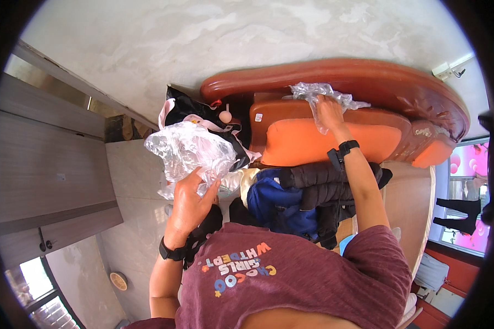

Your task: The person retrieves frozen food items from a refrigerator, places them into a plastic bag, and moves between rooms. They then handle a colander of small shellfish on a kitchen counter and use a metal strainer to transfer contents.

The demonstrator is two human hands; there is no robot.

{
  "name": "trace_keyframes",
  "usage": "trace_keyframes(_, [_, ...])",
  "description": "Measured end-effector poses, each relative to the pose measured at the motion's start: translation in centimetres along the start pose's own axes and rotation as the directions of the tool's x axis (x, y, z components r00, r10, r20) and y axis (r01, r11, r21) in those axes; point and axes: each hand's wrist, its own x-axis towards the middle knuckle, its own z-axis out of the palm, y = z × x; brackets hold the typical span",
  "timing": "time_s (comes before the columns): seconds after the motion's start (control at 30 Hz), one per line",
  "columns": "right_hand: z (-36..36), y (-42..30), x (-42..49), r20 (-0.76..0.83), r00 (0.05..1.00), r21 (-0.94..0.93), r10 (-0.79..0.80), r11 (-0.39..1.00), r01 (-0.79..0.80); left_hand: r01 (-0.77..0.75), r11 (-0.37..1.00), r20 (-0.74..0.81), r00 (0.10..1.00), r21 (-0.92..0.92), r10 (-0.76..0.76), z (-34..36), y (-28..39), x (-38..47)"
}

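My left hand grips the edge of a clear plastic bag, which spreads out above the floor and partly covers a black and pink bag. My right hand has its fingers on a second crumpled clear plastic bag, at the top of an orange-padded wooden headboard. Below the headboard lies a pile of clothes, with a dark puffer jacket and a blue garment.
A grey cabinet stands at the left, beside the tiled floor. A bare wooden bed board extends to the right. Near the black bag is a pink round object with a handle. A small basket sits at lower left.
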Motion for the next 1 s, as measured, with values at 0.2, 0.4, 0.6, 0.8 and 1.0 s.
trace_keyframes(0.2, [-0.8, 0.1, -0.7, 0.049, 0.998, 0.052, 0.030, 0.998, -0.033, -0.128, 0.990, 0.041, 0.991, 0.063, 0.126, 1.7, 0.3, 1.2])
trace_keyframes(0.4, [-3.2, -2.5, -8.5, -0.139, 0.989, 0.138, 0.040, 0.990, -0.020, -0.293, 0.956, 0.007, 0.956, -0.009, 0.293, 9.2, -0.6, 4.0])
trace_keyframes(0.6, [-3.1, -3.8, -12.2, -0.326, 0.945, 0.248, 0.029, 0.967, 0.056, -0.414, 0.895, -0.012, 0.907, 0.164, 0.422, 17.8, -6.1, 8.6])
trace_keyframes(0.8, [-6.8, -1.9, -10.6, 0.145, 0.987, 0.339, 0.069, 0.934, -0.115, -0.477, 0.875, 0.012, 0.878, 0.084, 0.478, 19.9, -9.1, 8.9])
trace_keyframes(1.0, [-7.9, 4.4, -0.3, 0.452, 0.805, 0.637, -0.385, 0.771, 0.011, -0.326, 0.938, 0.064, 0.940, -0.120, 0.335, 20.4, -9.3, 7.7])
